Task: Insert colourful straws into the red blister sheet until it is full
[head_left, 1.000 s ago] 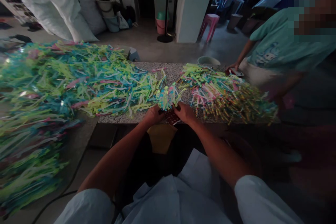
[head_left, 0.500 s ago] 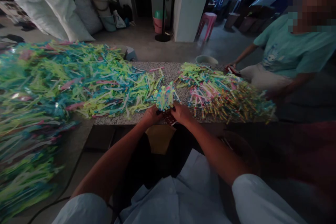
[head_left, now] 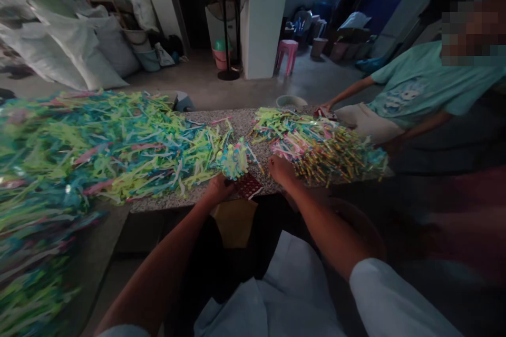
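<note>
My left hand (head_left: 218, 188) is closed on a red perforated holder (head_left: 248, 186) at the near edge of the speckled stone table (head_left: 243, 118). A bunch of green, blue and pink strips (head_left: 234, 158) stands up from the holder. My right hand (head_left: 280, 169) has come off the holder and rests at the near end of the right-hand pile of colourful sticks (head_left: 321, 146), fingers curled; I cannot see whether it holds anything.
A big heap of loose green, blue and pink strips (head_left: 98, 139) covers the table's left side. Another person in a teal shirt (head_left: 422, 87) sits at the far right, a hand (head_left: 328, 107) on the table. Behind stand a fan (head_left: 226, 16), white sacks (head_left: 67, 52) and a pink stool (head_left: 286, 52).
My right hand has let go of the holder and moved right to the stick pile. My left hand keeps the holder. The camera has tilted up and shifted.
</note>
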### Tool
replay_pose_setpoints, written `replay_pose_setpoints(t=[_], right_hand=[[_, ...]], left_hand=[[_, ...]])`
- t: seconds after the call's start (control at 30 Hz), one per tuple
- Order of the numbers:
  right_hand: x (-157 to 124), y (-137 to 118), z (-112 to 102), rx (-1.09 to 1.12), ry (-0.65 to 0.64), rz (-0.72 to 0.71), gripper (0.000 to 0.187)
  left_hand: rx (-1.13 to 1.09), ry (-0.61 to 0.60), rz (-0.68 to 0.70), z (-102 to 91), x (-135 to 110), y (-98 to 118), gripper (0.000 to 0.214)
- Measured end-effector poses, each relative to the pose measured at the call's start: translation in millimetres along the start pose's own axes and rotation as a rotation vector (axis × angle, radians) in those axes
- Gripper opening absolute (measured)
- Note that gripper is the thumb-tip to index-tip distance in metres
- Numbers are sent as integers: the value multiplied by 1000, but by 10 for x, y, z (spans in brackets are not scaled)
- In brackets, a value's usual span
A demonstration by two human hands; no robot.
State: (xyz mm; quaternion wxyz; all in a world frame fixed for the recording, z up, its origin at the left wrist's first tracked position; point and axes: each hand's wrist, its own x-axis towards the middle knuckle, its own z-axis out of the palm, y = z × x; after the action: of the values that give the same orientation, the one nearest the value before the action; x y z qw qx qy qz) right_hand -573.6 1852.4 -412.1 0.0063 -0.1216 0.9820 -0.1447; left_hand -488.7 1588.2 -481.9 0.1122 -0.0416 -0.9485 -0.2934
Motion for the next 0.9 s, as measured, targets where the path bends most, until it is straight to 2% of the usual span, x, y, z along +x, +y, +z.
replay_pose_setpoints(t=[0.1,0.23,0.33,0.4,0.47,0.53,0.6,0.67,0.73,0.9], right_hand=[[112,91,-25,-3,-5,17,29],[203,-104,54,-25,-140,-83,39],[250,-217,82,-54,-190,-45,31],[258,-206,75,-9,-190,-6,27],[229,-158,75,134,-174,7,29],[163,-124,103,379,-187,4,30],[81,-134,160,633,-229,18,26],[12,-182,219,771,-271,25,20],[-23,-240,247,745,-287,-3,18],[4,-314,161,348,-226,-124,24]], left_hand=[[9,2,-38,2,1,-5,12],[-7,19,-13,-2,3,-11,14],[-26,34,-2,-7,6,-3,16],[-38,24,-2,-8,9,7,17],[-38,10,-8,-9,11,17,18],[-35,9,-13,-11,11,23,19],[-35,6,-10,-17,8,26,19],[-38,3,-7,-27,4,27,18],[-38,0,-9,-36,1,28,17],[-35,-5,-14,-41,5,34,16]])
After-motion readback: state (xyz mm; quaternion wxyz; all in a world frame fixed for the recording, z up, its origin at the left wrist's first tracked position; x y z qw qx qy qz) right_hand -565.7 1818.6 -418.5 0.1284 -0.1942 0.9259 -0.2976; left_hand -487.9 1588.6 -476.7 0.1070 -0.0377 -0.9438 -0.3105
